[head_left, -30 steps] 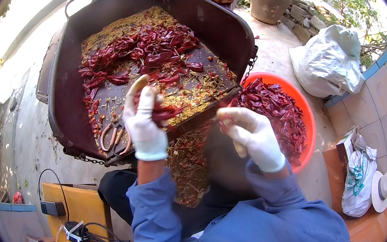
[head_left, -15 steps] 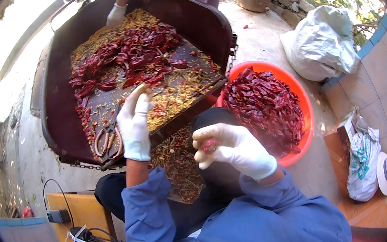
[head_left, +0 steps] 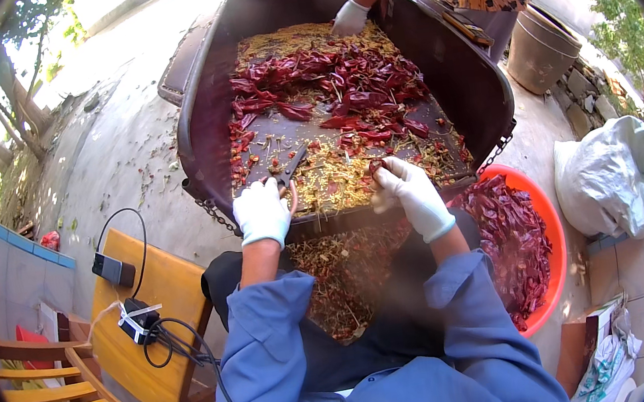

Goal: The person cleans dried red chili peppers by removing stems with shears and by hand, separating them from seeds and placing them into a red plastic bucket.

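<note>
My gloved left hand (head_left: 263,212) is curled over the handles of the scissors (head_left: 294,174). Their dark blades point away into the large dark-red cart tray (head_left: 199,119), and one handle loop is covered by the hand. My right hand (head_left: 411,196), also in a white glove, pinches a small dark-red piece of dried chili (head_left: 376,166) above the tray's near edge. Inside the tray a band of dried red chilies (head_left: 331,79) lies across the middle. Yellow seeds (head_left: 326,172) and stem bits are scattered nearer me.
An orange-red basin (head_left: 557,252) of dried chilies stands by my right knee. Across the tray, another person's gloved hand (head_left: 350,17) touches the seeds. A white sack (head_left: 609,178) and a bucket (head_left: 543,49) are at right. A wooden chair (head_left: 158,277) with cables is at left.
My view has turned, bringing the tray to the centre. My left hand has come down from the air onto the scissors. My right hand has moved forward over the tray's near edge.
</note>
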Tool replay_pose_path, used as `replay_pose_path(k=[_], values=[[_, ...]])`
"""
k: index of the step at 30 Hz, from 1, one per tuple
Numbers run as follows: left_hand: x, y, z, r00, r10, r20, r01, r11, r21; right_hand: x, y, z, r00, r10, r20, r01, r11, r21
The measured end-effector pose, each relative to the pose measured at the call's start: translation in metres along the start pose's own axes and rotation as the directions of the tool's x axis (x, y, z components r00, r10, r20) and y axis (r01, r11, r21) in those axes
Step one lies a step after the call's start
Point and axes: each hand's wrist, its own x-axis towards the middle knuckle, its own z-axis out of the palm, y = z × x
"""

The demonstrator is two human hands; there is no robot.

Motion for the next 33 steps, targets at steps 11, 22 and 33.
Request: replay_pose_path(k=[11,22,33], values=[[-0.045,0.012,0.007,0.974,-0.167,0.152,0.197,0.957,-0.213,-0.008,0.010,0.007,1.000,0.015,0.023,-0.015,1.000,-0.010],[-0.051,0.017,-0.033,0.998,0.069,-0.001,0.010,-0.155,-0.988,-0.012,0.003,0.016,0.999,0.047,0.020,-0.047,0.999,-0.013],[-0.037,0.033,-0.049,0.985,0.042,-0.168,-0.172,0.347,-0.922,-0.016,-0.003,0.018,0.999,0.008,0.033,-0.009,1.000,0.020]])
